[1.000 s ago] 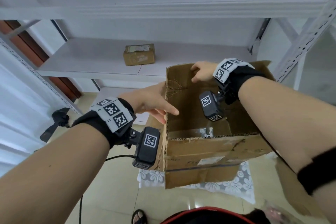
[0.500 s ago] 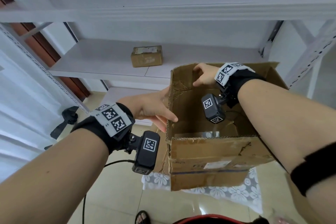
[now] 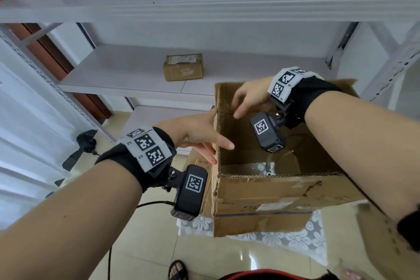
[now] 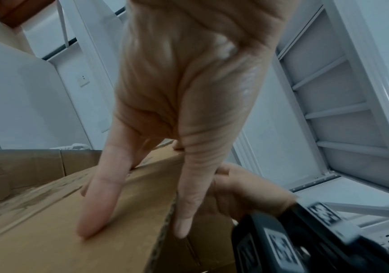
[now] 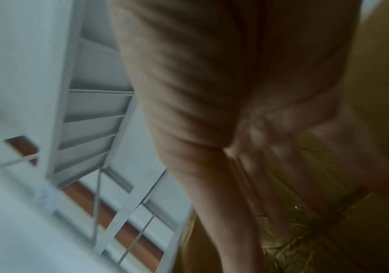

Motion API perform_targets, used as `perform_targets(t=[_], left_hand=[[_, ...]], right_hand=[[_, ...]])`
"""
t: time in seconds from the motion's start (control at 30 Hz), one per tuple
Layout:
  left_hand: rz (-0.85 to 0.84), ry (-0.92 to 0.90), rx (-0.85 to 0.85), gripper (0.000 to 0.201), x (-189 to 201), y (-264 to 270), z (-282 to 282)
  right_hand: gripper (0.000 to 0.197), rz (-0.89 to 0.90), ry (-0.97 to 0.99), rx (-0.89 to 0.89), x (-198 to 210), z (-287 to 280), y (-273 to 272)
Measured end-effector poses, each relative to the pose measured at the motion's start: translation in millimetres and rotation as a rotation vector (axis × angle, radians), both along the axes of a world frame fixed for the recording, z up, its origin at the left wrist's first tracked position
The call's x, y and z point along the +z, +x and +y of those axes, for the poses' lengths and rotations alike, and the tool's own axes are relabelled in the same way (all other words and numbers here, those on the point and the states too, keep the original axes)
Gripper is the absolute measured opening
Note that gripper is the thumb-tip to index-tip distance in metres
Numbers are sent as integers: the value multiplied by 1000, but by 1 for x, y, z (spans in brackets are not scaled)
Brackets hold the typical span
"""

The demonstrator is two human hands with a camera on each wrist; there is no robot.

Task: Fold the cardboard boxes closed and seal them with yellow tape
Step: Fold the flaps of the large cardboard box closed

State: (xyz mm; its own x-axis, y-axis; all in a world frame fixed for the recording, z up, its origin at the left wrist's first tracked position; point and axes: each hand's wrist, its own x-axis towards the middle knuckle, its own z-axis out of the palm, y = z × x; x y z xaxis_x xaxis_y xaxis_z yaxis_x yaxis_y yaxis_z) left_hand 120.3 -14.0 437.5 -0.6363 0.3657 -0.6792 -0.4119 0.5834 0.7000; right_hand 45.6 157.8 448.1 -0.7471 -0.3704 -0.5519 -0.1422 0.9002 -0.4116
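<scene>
Straddling the box (image 3: pixel 268 191) wall, your left hand (image 3: pixel 200 134) pinched it, thumb inside, fingers (image 4: pixel 100 199) outside. Your right hand (image 3: pixel 247 98) hovered, fingers loose and apart, inside the open top, nearer the far flap.

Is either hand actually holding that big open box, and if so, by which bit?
The left hand grips the open cardboard box by its left wall's top edge. The right hand holds nothing.

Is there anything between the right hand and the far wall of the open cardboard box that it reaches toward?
Nothing visible. The right hand hangs over the open cardboard box, close to its far wall, with only air between them. The left hand grips the left wall, away from that path.
</scene>
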Motion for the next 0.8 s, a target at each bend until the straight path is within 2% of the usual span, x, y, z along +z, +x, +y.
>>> perform_targets(t=[0.07,0.13,0.23,0.33,0.43,0.5,0.67,0.8], left_hand=[[-6,-22,6,98,-2,-5,3],[-4,-36,18,101,-4,-12,7],[15,-8,72,95,-8,-21,11],[-24,40,120,104,-14,-27,14],[-40,38,112,109,-18,-24,23],[-38,28,77,108,-22,-19,32],[-17,-97,-34,101,-35,-15,46],[-110,-187,-170,111,-47,-19,52]], right_hand=[[43,-181,70,43,6,2,17],[43,-292,120,64,7,3,36],[43,-382,166,116,-2,1,57],[45,-452,163,140,-8,1,72],[50,-466,127,129,-12,3,78],[46,-453,116,87,-13,9,81],[45,-455,136,-7,-9,33,84],[43,-447,70,-106,-5,54,87]])
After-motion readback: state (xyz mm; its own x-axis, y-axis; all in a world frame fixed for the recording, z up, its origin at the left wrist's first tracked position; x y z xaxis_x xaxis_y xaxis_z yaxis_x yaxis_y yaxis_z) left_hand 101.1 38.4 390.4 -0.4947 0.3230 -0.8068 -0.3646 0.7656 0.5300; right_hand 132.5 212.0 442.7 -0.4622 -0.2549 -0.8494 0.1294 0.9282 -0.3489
